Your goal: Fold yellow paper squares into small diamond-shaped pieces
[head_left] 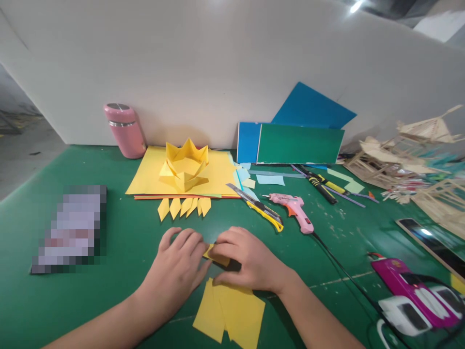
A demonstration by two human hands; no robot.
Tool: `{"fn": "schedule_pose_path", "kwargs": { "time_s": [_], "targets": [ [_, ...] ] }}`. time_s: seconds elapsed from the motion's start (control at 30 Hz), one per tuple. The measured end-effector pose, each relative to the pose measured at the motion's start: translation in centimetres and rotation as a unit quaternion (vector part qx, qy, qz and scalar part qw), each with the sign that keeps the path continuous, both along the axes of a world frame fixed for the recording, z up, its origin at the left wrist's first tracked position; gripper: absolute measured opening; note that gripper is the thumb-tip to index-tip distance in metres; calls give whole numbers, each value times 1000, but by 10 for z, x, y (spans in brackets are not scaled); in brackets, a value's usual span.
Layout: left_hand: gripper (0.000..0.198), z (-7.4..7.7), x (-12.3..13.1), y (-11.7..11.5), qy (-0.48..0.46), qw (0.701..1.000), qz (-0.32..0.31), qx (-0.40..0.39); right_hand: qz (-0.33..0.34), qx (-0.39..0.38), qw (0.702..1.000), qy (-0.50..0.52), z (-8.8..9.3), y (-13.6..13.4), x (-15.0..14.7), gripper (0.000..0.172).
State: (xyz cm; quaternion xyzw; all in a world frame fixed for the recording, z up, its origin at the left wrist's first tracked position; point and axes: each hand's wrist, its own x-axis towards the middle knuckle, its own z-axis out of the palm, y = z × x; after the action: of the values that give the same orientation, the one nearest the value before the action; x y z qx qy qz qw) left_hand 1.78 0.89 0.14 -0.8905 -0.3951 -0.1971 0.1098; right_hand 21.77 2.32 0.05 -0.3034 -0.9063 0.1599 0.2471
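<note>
My left hand (178, 261) and my right hand (245, 259) meet on the green mat, fingers pressed together on a small folded yellow paper piece (217, 256) between them. Just in front of them lie loose yellow paper squares (230, 310). Beyond the hands, several folded yellow petal shapes (184, 207) lie in a row. Behind those, a yellow folded paper crown-like flower (185, 166) sits on a stack of yellow sheets (218, 177).
A pink flask (125, 130) stands at back left. A yellow utility knife (259, 207), a pink glue gun (294, 208) with its cord, blue and green card sheets (300, 140), pens, wooden stick models (417, 155) and a magenta device (414, 295) lie to the right. A blurred object (70, 228) lies left.
</note>
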Motion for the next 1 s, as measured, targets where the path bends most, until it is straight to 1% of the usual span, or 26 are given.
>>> {"fn": "schedule_pose_path", "kwargs": {
  "time_s": [0.07,0.1,0.17,0.23,0.3,0.37,0.5,0.67,0.8,0.9,1.0],
  "targets": [
    [33,0,-1,0,-2,1000,-3,0,-10,12,1000,-13,-2,2,1,17],
    [33,0,-1,0,-7,1000,-6,-5,-19,25,999,-15,-2,3,3,17],
    [34,-1,0,0,-28,999,-9,-26,-42,50,998,-15,-4,5,7,25],
    [36,-3,0,0,-58,997,-10,-48,-62,65,996,-13,-5,7,10,29],
    [37,-4,0,1,-86,994,-14,-67,-79,67,995,-5,-6,8,11,31],
    [35,-5,0,2,-104,990,-35,-88,-86,59,995,5,-7,9,11,32],
    [33,-4,-3,5,-108,984,-92,-106,-90,46,995,15,-8,9,10,34],
    [34,-7,-5,5,-69,986,-110,-105,-86,31,995,29,-9,10,11,35],
    [32,-11,-7,7,-74,981,-130,-126,-88,28,995,40,-11,11,12,35],
    [32,-9,-9,10,-98,974,-136,-151,-87,22,995,39,-9,10,12,32],
    [34,-5,-10,13,-111,968,-142,-173,-70,23,997,38,-4,8,10,23]
  ]
}}
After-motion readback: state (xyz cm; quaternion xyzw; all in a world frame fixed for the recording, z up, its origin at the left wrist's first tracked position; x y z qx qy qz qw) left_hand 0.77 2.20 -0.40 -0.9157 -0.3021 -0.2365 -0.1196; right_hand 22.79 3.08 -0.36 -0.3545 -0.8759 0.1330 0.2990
